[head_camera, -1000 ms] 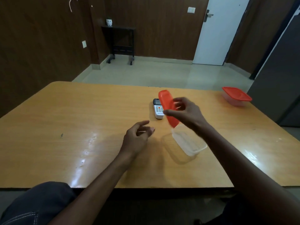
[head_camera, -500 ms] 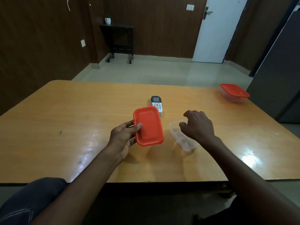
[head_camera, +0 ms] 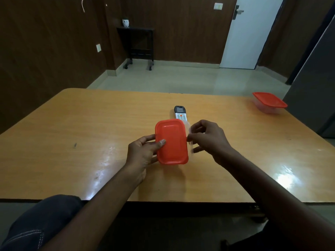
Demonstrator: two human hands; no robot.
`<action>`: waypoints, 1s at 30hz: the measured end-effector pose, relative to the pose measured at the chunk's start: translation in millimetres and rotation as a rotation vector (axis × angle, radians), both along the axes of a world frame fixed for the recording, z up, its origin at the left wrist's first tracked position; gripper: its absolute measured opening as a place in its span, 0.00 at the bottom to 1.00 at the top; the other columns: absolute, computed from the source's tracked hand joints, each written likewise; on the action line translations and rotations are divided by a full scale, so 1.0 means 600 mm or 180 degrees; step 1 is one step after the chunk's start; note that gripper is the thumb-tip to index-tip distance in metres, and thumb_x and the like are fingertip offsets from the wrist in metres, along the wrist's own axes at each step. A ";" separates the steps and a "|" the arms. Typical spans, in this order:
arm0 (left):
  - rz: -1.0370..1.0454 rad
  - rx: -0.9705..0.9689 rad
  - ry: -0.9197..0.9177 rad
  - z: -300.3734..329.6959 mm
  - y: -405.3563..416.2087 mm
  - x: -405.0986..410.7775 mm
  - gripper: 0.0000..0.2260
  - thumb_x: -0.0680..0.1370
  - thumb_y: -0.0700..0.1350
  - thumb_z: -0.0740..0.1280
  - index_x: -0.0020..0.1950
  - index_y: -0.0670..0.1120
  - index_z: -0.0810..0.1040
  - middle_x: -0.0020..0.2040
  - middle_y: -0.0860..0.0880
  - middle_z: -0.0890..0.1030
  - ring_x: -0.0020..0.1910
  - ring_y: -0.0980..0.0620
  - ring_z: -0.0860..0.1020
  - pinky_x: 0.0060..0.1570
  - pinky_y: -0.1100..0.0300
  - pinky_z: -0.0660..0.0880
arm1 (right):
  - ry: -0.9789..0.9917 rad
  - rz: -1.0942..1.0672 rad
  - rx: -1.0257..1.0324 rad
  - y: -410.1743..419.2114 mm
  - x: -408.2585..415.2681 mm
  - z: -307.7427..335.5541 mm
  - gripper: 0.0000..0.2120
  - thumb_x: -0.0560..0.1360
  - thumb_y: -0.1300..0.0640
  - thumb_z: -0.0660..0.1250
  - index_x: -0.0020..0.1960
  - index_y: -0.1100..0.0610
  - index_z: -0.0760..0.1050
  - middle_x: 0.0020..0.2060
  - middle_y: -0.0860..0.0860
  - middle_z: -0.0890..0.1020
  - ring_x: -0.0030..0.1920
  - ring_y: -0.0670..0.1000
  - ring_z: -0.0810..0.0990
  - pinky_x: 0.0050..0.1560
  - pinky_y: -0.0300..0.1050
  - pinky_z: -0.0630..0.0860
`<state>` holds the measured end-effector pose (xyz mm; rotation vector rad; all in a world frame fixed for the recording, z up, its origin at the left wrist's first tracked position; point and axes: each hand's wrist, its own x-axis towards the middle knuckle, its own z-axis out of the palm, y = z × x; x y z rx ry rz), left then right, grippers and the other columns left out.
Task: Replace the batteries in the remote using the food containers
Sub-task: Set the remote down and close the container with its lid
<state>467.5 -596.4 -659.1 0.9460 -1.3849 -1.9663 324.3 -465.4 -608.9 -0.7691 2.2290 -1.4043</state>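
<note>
The left hand (head_camera: 143, 151) grips the red lid (head_camera: 171, 141) by its left edge, thumb on top, holding it above the wooden table (head_camera: 72, 127) just in front of the remote (head_camera: 180, 113). Half a second ago the lid sat lower and further left of the remote; now it has come up toward the centre. The right hand (head_camera: 208, 137), which was then resting over the clear container on the table, has lifted it: the clear container (head_camera: 190, 140) now shows only as a thin transparent rim beside the lid's right edge, pinched in the curled fingers. Lid and container are touching or nearly so; I cannot tell which. The remote lies flat, buttons up, beyond the lid. A second closed red-lidded container (head_camera: 269, 103) sits far right of the remote, near the table's corner.
</note>
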 end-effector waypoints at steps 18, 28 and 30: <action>0.0213 -0.0545 0.0078 0.013 -0.024 0.025 0.20 0.66 0.37 0.80 0.57 0.43 0.83 0.44 0.43 0.86 0.41 0.46 0.85 0.40 0.54 0.84 | -0.0488 0.0562 -0.0679 0.000 0.016 -0.019 0.12 0.72 0.69 0.75 0.54 0.62 0.81 0.45 0.61 0.85 0.46 0.58 0.87 0.44 0.51 0.85; 0.0138 -0.1018 0.0030 0.027 -0.029 0.033 0.14 0.67 0.38 0.80 0.48 0.47 0.81 0.43 0.45 0.83 0.43 0.47 0.83 0.42 0.51 0.83 | -0.0488 0.0678 -0.0668 -0.002 0.019 -0.014 0.09 0.74 0.70 0.72 0.53 0.62 0.78 0.44 0.57 0.84 0.47 0.56 0.86 0.46 0.51 0.85; 0.0126 -0.1088 -0.0017 0.025 -0.024 0.034 0.14 0.67 0.38 0.80 0.48 0.47 0.81 0.43 0.46 0.83 0.44 0.46 0.83 0.47 0.47 0.83 | -0.0418 0.0539 -0.0778 -0.001 0.020 -0.014 0.08 0.76 0.66 0.72 0.54 0.60 0.79 0.47 0.57 0.85 0.48 0.54 0.86 0.47 0.50 0.85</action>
